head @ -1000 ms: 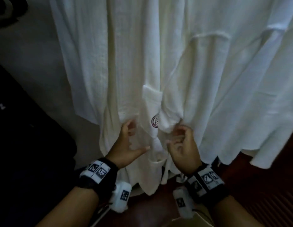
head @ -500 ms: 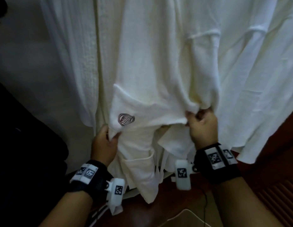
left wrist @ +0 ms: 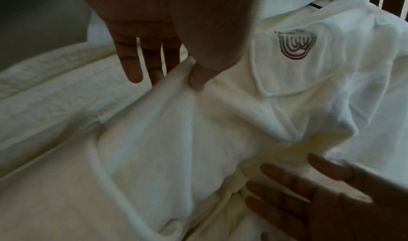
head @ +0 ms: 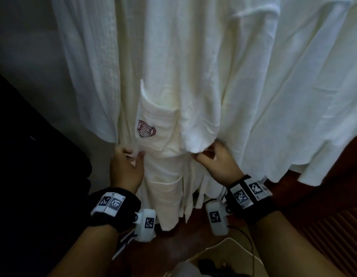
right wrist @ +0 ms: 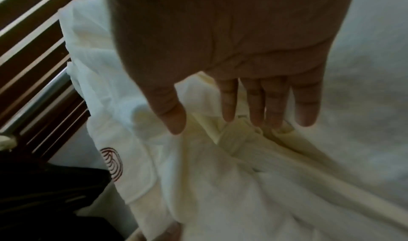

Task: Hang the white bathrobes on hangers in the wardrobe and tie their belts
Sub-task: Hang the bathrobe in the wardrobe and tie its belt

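Observation:
A white bathrobe (head: 185,66) hangs in the middle, and its breast pocket carries a red logo (head: 146,131). My left hand (head: 132,154) is at the robe's left edge below the pocket. It pinches a fold of the cloth between thumb and fingers, as the left wrist view (left wrist: 174,77) shows. To the right, under a sleeve hem, my right hand (head: 203,154) has straight fingers and holds nothing. In the right wrist view that hand (right wrist: 232,122) hovers just over the robe's belt (right wrist: 236,145), which looks knotted.
Other white robes hang on the left (head: 89,66) and the right (head: 293,86). A dark mass (head: 33,156) fills the left side. Below are the brown wardrobe floor (head: 173,246), wooden slats (head: 333,226) at the right, and a cable (head: 251,248).
Half a second ago both hands held the pocket panel stretched out sideways. The cloth has since dropped back to hang straight, and my right hand has let go.

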Demonstrator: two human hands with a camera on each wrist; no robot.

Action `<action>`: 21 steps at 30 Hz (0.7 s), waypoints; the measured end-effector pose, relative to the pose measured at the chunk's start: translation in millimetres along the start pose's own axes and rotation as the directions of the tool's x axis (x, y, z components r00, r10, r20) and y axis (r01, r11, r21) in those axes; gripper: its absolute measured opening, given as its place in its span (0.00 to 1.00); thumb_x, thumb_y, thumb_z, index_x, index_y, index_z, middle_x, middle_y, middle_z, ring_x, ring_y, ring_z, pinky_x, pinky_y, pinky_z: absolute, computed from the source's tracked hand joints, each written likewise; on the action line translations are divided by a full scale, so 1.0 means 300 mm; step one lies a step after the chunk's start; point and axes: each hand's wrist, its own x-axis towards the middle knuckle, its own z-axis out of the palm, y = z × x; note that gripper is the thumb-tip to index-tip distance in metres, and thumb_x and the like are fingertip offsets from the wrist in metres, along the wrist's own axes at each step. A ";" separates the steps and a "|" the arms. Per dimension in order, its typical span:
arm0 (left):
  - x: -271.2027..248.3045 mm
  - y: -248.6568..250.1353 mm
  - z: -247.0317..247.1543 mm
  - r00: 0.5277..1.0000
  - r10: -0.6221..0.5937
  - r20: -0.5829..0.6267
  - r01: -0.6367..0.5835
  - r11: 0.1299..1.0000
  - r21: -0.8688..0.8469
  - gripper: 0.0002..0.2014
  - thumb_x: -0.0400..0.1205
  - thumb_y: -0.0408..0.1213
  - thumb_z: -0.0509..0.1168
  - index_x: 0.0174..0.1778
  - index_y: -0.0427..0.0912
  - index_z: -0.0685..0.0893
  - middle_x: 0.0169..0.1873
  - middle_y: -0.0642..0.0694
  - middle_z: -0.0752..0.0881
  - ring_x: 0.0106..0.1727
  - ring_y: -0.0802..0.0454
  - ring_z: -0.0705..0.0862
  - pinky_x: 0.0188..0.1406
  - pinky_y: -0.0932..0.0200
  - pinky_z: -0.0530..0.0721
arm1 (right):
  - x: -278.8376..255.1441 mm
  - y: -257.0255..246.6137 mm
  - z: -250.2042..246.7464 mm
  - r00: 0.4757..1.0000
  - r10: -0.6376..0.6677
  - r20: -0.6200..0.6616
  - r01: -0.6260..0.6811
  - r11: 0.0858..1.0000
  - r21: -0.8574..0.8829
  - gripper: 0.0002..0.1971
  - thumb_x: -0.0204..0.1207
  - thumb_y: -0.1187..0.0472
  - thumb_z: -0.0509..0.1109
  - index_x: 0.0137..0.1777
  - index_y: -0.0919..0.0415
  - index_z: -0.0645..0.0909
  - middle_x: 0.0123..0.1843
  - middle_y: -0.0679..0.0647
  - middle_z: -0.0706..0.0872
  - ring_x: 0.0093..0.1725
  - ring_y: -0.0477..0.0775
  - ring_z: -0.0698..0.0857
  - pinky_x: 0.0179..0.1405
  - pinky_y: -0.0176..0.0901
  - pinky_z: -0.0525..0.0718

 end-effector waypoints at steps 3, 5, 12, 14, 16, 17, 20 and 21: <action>-0.050 0.018 -0.037 0.981 0.145 -0.128 -0.124 0.979 0.160 0.15 0.79 0.38 0.71 0.35 0.40 0.70 0.28 0.47 0.78 0.30 0.47 0.78 0.33 0.55 0.77 | -0.014 -0.095 0.000 0.961 -0.218 -0.169 0.215 0.976 -0.031 0.15 0.75 0.53 0.76 0.52 0.64 0.84 0.45 0.57 0.90 0.45 0.50 0.89 0.45 0.43 0.86; -0.097 0.022 -0.031 0.930 0.355 0.092 -0.361 0.931 0.061 0.15 0.76 0.33 0.73 0.34 0.46 0.71 0.28 0.55 0.76 0.30 0.59 0.77 0.32 0.60 0.77 | -0.012 -0.156 -0.003 0.933 -0.319 -0.169 0.321 0.947 -0.011 0.14 0.76 0.54 0.76 0.41 0.66 0.82 0.35 0.58 0.87 0.36 0.54 0.86 0.37 0.45 0.84; 0.007 0.160 0.119 0.964 0.158 0.212 -0.174 0.983 0.057 0.14 0.77 0.46 0.71 0.53 0.46 0.75 0.50 0.45 0.83 0.50 0.45 0.84 0.41 0.61 0.75 | 0.121 -0.081 0.007 0.975 -0.176 0.139 0.221 0.862 -0.456 0.07 0.78 0.58 0.68 0.48 0.61 0.84 0.44 0.52 0.89 0.46 0.45 0.87 0.42 0.32 0.76; 0.049 0.181 0.110 0.963 0.213 0.163 -0.237 0.960 0.146 0.07 0.84 0.39 0.60 0.42 0.42 0.77 0.40 0.39 0.85 0.43 0.39 0.83 0.34 0.59 0.66 | 0.193 -0.009 0.007 0.984 0.018 0.177 0.113 0.708 -0.697 0.16 0.78 0.54 0.62 0.57 0.64 0.83 0.58 0.61 0.87 0.60 0.60 0.85 0.54 0.40 0.78; 0.060 0.161 0.090 0.967 0.203 0.155 -0.226 0.963 0.147 0.12 0.85 0.39 0.58 0.35 0.43 0.73 0.31 0.43 0.81 0.36 0.44 0.79 0.31 0.57 0.61 | 0.238 0.037 0.006 0.979 0.173 0.106 -0.022 0.612 -0.791 0.20 0.79 0.52 0.64 0.67 0.63 0.79 0.68 0.62 0.82 0.68 0.64 0.80 0.66 0.47 0.77; 0.053 0.148 0.078 0.964 0.196 0.177 -0.221 0.966 0.134 0.13 0.85 0.40 0.58 0.33 0.43 0.72 0.28 0.47 0.78 0.32 0.49 0.77 0.30 0.57 0.61 | 0.250 0.058 0.010 0.975 0.204 0.091 -0.051 0.602 -0.797 0.23 0.79 0.51 0.67 0.70 0.63 0.76 0.71 0.61 0.80 0.70 0.63 0.79 0.68 0.47 0.75; 0.006 0.119 0.053 0.930 0.193 0.315 -0.231 0.969 0.089 0.14 0.86 0.39 0.58 0.33 0.47 0.72 0.26 0.46 0.79 0.29 0.56 0.76 0.25 0.64 0.68 | 0.265 0.141 0.058 0.952 0.275 0.134 -0.060 0.598 -0.800 0.34 0.77 0.42 0.70 0.78 0.61 0.70 0.77 0.60 0.75 0.74 0.61 0.75 0.71 0.47 0.74; -0.008 0.113 0.047 0.920 0.195 0.339 -0.230 0.971 0.068 0.14 0.86 0.39 0.58 0.33 0.50 0.72 0.27 0.45 0.79 0.29 0.59 0.77 0.25 0.70 0.70 | 0.260 0.167 0.082 0.946 0.288 0.151 -0.063 0.617 -0.784 0.36 0.77 0.41 0.70 0.79 0.60 0.69 0.78 0.59 0.74 0.75 0.62 0.74 0.71 0.48 0.73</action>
